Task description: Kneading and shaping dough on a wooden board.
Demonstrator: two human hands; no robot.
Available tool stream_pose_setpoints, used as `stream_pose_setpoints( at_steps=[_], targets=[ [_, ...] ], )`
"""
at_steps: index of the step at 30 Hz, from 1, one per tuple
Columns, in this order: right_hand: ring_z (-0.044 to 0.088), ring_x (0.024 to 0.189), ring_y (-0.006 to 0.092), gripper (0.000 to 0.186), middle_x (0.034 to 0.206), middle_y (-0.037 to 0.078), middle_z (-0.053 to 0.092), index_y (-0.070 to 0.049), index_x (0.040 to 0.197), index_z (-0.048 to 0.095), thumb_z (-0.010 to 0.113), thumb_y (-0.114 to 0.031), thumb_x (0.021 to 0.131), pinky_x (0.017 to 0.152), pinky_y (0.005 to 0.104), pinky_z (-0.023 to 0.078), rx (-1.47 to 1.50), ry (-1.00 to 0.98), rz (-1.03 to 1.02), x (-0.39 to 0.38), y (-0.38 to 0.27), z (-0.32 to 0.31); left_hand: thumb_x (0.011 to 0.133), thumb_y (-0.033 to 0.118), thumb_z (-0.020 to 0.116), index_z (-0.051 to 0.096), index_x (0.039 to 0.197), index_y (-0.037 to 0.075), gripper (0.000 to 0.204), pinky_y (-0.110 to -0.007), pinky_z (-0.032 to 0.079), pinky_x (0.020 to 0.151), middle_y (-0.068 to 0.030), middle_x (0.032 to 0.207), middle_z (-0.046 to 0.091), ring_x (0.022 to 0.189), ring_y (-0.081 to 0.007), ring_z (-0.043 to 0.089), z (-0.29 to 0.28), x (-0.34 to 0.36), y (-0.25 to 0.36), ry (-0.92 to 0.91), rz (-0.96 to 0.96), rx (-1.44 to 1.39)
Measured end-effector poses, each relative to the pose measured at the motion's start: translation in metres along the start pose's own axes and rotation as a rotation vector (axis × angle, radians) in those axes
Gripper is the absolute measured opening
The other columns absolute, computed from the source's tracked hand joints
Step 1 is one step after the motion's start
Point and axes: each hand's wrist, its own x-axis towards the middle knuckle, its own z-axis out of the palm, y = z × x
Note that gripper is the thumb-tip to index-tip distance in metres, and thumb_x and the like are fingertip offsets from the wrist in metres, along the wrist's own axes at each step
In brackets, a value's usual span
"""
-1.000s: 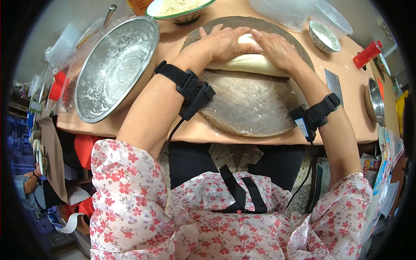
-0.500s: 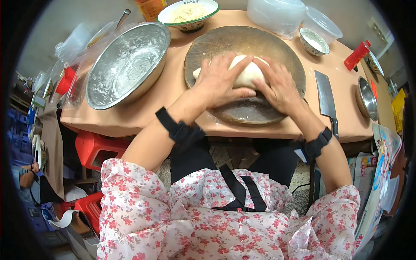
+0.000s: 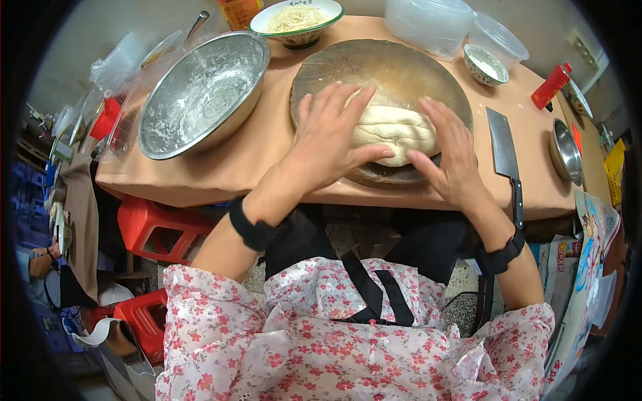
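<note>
A pale, folded lump of dough (image 3: pixel 396 127) with creases along its top lies on the near half of a round wooden chopping board (image 3: pixel 378 63). My left hand (image 3: pixel 331 134) hovers at its left side with the fingers spread, covering that end of the dough. On the opposite side, my right hand (image 3: pixel 451 150) is open too, its thumb near the dough's front right edge. Neither hand grips the dough; whether the fingertips touch it I cannot tell.
A floury metal basin (image 3: pixel 204 93) is left of the board, a bowl of noodle-like strips (image 3: pixel 294 19) behind it. To the right lie a cleaver (image 3: pixel 503 144), a small bowl of white powder (image 3: pixel 486 65) and a metal bowl (image 3: pixel 566 154). Clear plastic tubs (image 3: pixel 428 27) stand at the back.
Both hands have come off the dough and spread apart. The dough now sits closer to me, its creased top showing, where before my palms were pressing on its smooth surface.
</note>
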Motion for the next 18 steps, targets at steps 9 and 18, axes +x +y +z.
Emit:
stream_pose_setpoints(
  at_steps=[9, 18],
  targets=[
    [0.047, 0.126, 0.0359, 0.064, 0.139, 0.019, 0.048, -0.01, 0.143, 0.043, 0.054, -0.051, 0.095, 0.102, 0.0486, 0.036, 0.013, -0.1, 0.055, 0.013, 0.016, 0.02, 0.083, 0.062, 0.061, 0.053, 0.131, 0.006, 0.075, -0.053, 0.032, 0.098, -0.0132, 0.12, 0.06, 0.114, -0.0314, 0.053, 0.027, 0.001, -0.014, -0.171, -0.06, 0.01],
    [0.057, 0.111, 0.0365, 0.059, 0.113, 0.02, 0.064, -0.005, 0.125, 0.057, 0.05, -0.055, 0.095, 0.093, 0.0464, 0.041, 0.067, -0.135, 0.214, 0.046, 0.034, 0.029, 0.086, 0.061, 0.059, 0.063, 0.109, 0.004, 0.062, -0.048, 0.046, 0.087, -0.0206, 0.099, 0.068, 0.099, -0.0391, 0.063, 0.029, 0.046, -0.036, -0.355, -0.261, -0.181]
  ],
)
